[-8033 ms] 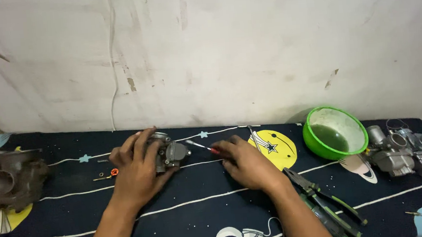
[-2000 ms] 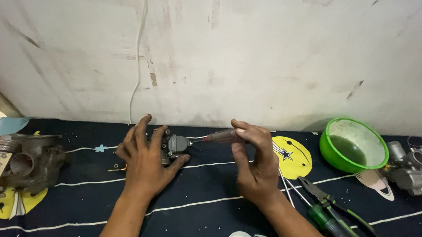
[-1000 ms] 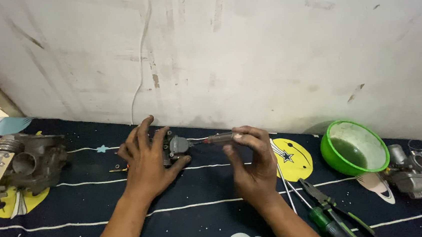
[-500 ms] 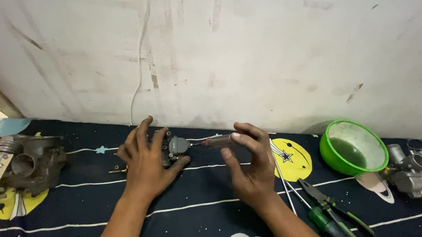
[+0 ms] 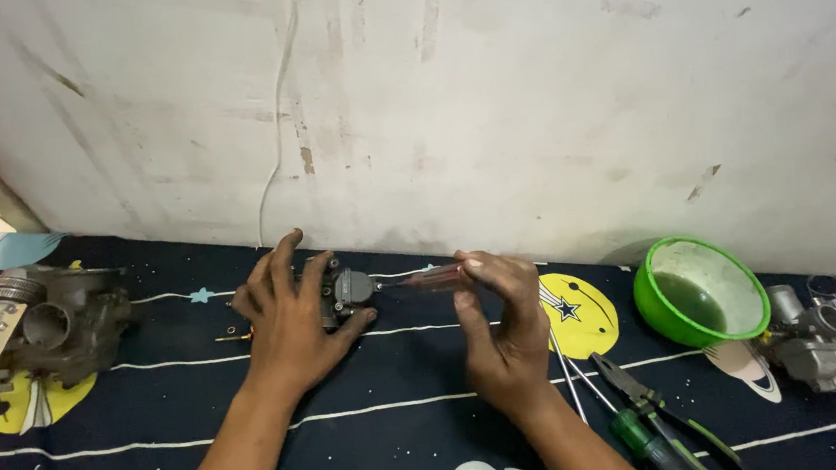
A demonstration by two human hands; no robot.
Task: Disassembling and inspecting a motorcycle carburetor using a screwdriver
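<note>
My left hand lies over a small grey metal carburettor on the dark blue patterned cloth and holds it down. My right hand grips the reddish handle of a screwdriver with its fingertips. The screwdriver lies level, with its tip against the right side of the carburettor. A small brass part lies on the cloth just left of my left hand.
A larger dirty carburettor sits at the left edge. A green bowl with greenish liquid stands at the right, with another grey metal carburettor beyond it. Pliers and a green-handled tool lie by my right forearm. A stained white wall rises behind.
My right hand's fingers have shifted on the screwdriver handle, as if turning it. The left hand and the carburettor stay where they were.
</note>
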